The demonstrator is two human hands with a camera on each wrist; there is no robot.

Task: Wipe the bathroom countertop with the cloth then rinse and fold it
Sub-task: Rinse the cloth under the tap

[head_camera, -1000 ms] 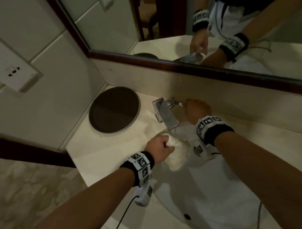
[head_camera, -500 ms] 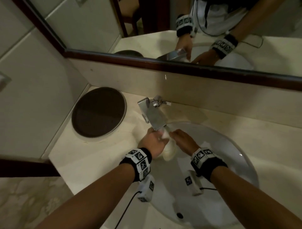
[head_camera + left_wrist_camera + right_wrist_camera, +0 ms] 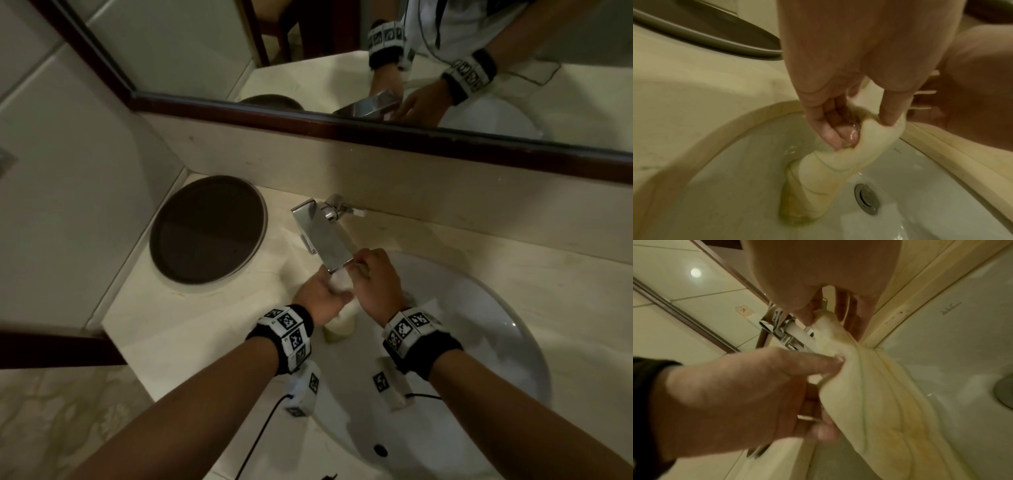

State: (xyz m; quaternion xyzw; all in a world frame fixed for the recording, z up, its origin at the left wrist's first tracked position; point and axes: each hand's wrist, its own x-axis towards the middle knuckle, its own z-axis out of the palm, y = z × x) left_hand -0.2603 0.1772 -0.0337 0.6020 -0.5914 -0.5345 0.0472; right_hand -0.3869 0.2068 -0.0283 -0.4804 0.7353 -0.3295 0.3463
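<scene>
The white cloth (image 3: 340, 320) hangs bunched under the chrome faucet spout (image 3: 325, 241), over the white sink basin (image 3: 479, 325). My left hand (image 3: 323, 298) grips its upper part from the left; in the left wrist view my fingers (image 3: 830, 131) curl round the wet cloth (image 3: 830, 165), which trails down toward the drain (image 3: 866, 198). My right hand (image 3: 373, 281) pinches the cloth's top edge just under the spout; in the right wrist view the cloth (image 3: 875, 394) hangs from that pinch, with yellowish stains on it.
A round dark tray (image 3: 207, 229) lies on the beige countertop (image 3: 205, 325) left of the faucet. The faucet handle (image 3: 342, 209) stands by the backsplash. A dark-framed mirror (image 3: 376, 51) runs above. The counter's left edge drops to a marbled floor (image 3: 51, 411).
My right hand left the faucet handle and came down to the cloth under the spout. My left hand lifted the cloth up closer to the spout.
</scene>
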